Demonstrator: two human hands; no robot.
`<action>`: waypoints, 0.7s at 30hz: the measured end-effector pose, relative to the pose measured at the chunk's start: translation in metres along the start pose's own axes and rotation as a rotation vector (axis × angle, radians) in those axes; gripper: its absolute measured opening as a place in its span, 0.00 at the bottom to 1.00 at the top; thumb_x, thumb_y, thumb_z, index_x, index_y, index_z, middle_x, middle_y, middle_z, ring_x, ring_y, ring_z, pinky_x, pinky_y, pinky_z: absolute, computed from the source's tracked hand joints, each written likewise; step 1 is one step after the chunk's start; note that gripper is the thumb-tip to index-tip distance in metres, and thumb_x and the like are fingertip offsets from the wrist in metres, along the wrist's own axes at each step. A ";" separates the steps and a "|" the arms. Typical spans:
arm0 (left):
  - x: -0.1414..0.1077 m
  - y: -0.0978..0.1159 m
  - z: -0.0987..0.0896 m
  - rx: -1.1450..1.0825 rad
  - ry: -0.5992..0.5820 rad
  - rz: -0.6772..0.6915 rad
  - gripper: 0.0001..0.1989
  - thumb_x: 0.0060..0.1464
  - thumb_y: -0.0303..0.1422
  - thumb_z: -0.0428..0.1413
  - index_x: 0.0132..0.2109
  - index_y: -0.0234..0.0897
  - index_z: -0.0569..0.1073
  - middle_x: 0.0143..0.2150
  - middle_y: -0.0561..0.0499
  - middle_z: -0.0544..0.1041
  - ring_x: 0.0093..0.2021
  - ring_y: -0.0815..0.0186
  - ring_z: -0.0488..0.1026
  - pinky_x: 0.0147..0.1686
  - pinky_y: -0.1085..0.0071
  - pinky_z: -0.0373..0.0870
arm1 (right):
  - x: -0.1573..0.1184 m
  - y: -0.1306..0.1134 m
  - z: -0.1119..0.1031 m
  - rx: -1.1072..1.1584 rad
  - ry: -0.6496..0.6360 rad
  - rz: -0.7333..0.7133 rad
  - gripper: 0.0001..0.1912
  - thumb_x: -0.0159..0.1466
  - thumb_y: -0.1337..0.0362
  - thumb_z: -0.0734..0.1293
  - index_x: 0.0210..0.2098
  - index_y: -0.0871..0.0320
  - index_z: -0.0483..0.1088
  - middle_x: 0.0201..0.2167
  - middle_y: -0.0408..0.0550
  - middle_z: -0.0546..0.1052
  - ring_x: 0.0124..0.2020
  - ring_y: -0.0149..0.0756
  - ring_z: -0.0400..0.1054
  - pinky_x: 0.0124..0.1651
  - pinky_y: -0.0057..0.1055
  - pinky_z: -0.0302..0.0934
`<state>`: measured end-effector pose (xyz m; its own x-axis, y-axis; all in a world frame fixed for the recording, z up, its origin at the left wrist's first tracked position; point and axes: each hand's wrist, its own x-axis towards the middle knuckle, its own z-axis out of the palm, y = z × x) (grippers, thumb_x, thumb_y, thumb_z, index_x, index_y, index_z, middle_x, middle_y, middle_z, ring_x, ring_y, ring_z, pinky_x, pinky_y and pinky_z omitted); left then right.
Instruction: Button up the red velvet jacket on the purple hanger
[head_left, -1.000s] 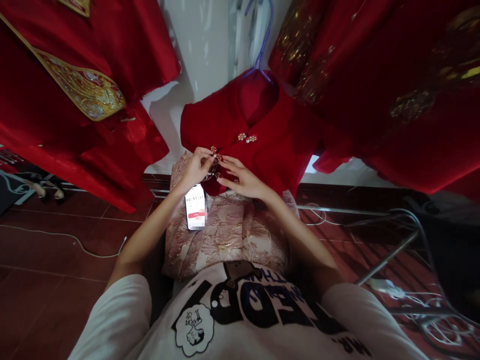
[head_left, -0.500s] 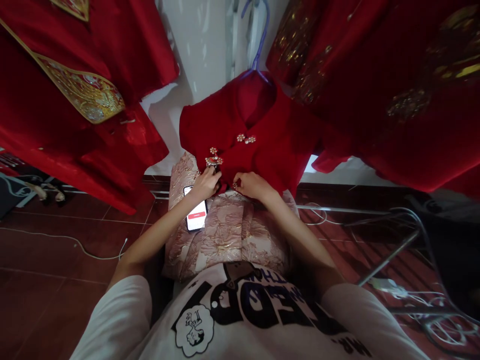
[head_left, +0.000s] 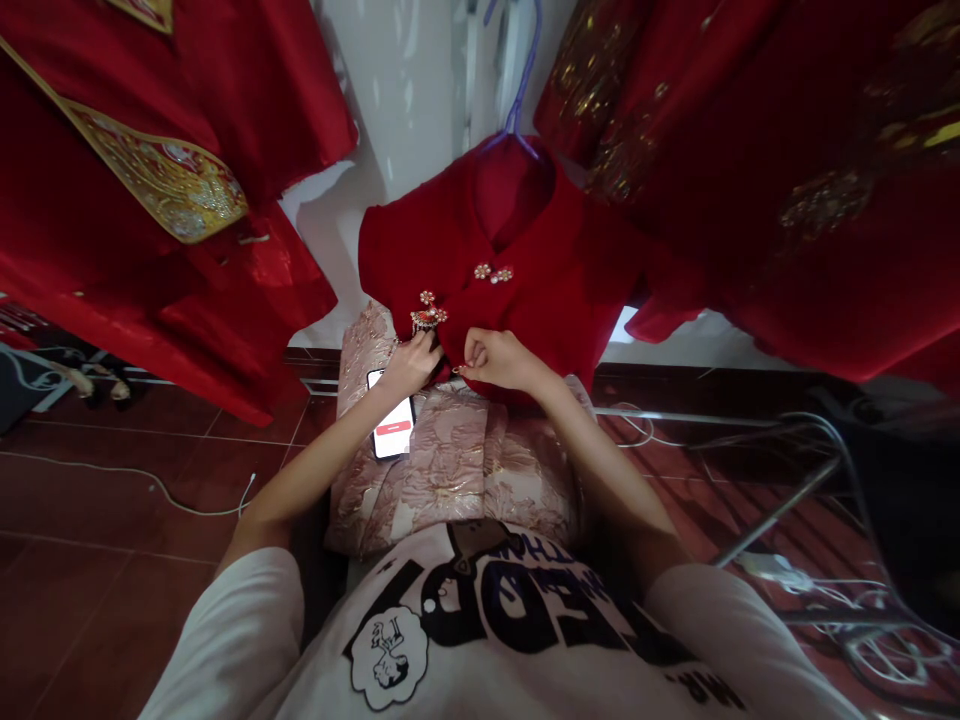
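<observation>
A short-sleeved red top (head_left: 525, 235) lies spread on its purple hanger (head_left: 514, 118), its lower part over my lap. Flower-shaped jewelled fasteners (head_left: 493, 273) sit below the collar. Farther left on the chest is a tasselled jewelled ornament (head_left: 426, 318). Just below that ornament, my left hand (head_left: 412, 362) has its fingers curled onto the red cloth. My right hand (head_left: 501, 360) is closed in a pinch near the hem, with a small shiny ornament (head_left: 459, 370) at its fingertips. Its exact kind is too small to make out.
A pink brocade cloth (head_left: 450, 460) covers my lap, and a lit phone (head_left: 391, 425) rests on it beside my left forearm. Red embroidered garments (head_left: 180, 190) hang on both sides. A white cable (head_left: 172, 505) runs over the tiled floor. Metal-framed furniture (head_left: 780, 510) stands at right.
My right hand has risen slightly and turned, and its fingertips now point left with the small shiny ornament showing beyond them. My left hand has stayed almost in place on the red cloth.
</observation>
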<state>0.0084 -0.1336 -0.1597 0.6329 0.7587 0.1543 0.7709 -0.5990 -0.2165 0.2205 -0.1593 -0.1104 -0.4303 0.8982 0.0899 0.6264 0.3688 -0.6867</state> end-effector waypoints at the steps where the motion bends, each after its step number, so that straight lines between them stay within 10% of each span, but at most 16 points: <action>1: 0.000 -0.001 0.001 0.004 0.003 0.003 0.18 0.68 0.21 0.47 0.57 0.27 0.77 0.58 0.29 0.76 0.60 0.45 0.75 0.50 0.58 0.77 | 0.000 0.001 -0.001 0.059 -0.004 -0.019 0.07 0.59 0.73 0.74 0.33 0.60 0.71 0.30 0.46 0.81 0.33 0.32 0.76 0.37 0.26 0.65; 13: 0.006 -0.003 0.003 -0.138 -0.031 -0.118 0.16 0.64 0.21 0.53 0.56 0.23 0.77 0.53 0.30 0.79 0.55 0.47 0.78 0.54 0.58 0.76 | 0.009 0.008 0.016 0.046 -0.008 -0.055 0.13 0.68 0.74 0.67 0.45 0.60 0.84 0.47 0.53 0.85 0.44 0.37 0.82 0.51 0.32 0.74; 21: 0.009 -0.016 -0.006 -0.558 0.093 -0.254 0.05 0.52 0.27 0.64 0.38 0.35 0.79 0.34 0.47 0.83 0.33 0.59 0.80 0.34 0.70 0.73 | 0.010 0.015 0.023 -0.067 -0.014 -0.202 0.17 0.68 0.72 0.67 0.53 0.57 0.82 0.54 0.55 0.82 0.53 0.42 0.79 0.60 0.41 0.71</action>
<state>0.0018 -0.1188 -0.1492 0.4094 0.8846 0.2234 0.8037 -0.4655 0.3707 0.2109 -0.1507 -0.1363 -0.5599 0.8013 0.2107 0.5681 0.5564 -0.6064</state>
